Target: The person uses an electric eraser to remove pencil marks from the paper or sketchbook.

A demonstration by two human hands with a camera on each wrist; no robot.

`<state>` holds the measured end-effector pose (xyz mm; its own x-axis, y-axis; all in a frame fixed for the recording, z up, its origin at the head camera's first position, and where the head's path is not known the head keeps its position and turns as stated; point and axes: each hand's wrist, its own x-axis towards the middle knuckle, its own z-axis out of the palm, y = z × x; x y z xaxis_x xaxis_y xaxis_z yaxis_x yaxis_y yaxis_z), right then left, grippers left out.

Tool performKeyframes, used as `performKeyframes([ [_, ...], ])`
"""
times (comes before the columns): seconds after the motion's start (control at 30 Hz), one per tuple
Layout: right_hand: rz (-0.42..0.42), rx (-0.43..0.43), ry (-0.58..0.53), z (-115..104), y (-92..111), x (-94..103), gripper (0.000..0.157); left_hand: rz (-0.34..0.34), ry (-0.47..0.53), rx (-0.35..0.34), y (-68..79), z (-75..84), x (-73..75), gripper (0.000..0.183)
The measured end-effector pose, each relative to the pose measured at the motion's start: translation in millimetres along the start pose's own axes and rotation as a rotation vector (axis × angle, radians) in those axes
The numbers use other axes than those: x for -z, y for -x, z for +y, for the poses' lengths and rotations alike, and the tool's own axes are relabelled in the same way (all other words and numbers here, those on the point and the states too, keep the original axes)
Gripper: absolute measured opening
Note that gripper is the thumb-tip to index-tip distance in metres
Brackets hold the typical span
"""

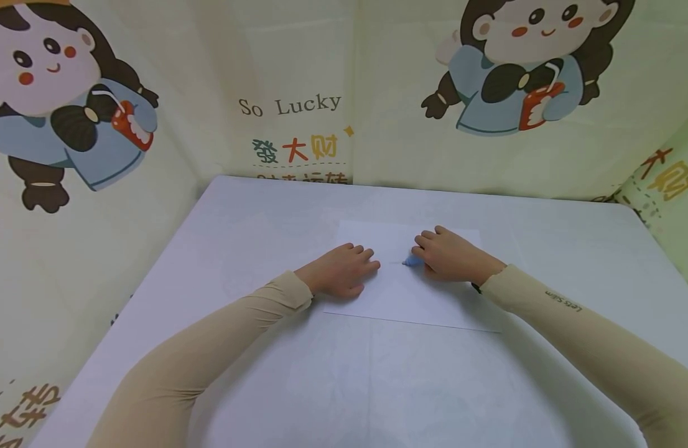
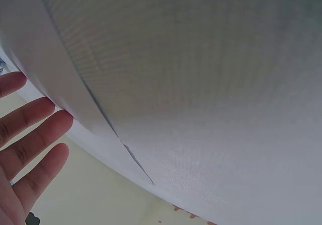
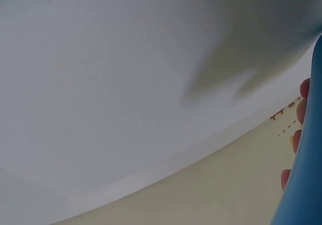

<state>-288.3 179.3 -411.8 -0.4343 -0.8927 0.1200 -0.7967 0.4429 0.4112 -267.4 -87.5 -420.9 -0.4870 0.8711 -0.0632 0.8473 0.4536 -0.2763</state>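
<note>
A sheet of white paper (image 1: 400,305) lies on the white table. My right hand (image 1: 450,254) grips a thick-bodied blue pen (image 1: 415,260) over the paper's right half. Its narrow tip points left and sits right at the paper, beside a faint short line. In the right wrist view the pen's smooth blue body (image 3: 302,169) fills the right edge, with fingertips (image 3: 300,111) showing behind it. My left hand (image 1: 344,270) rests on the sheet's left side, palm down, fingers loosely spread. The left wrist view shows those fingers (image 2: 37,139) holding nothing.
The white tabletop (image 1: 254,373) stretches around the sheet on all sides. Behind it and to the sides hangs a cream cloth (image 1: 389,93) printed with cartoon figures and lettering. A dark band (image 1: 476,287) shows at the right wrist.
</note>
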Motion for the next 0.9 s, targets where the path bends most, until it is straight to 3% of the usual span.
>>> performKeyframes([
  [0.9, -0.012, -0.008, 0.020, 2.7, -1.3, 2.5, 0.015, -0.003, 0.006, -0.001, -0.3, 0.1, -0.1, 0.036],
])
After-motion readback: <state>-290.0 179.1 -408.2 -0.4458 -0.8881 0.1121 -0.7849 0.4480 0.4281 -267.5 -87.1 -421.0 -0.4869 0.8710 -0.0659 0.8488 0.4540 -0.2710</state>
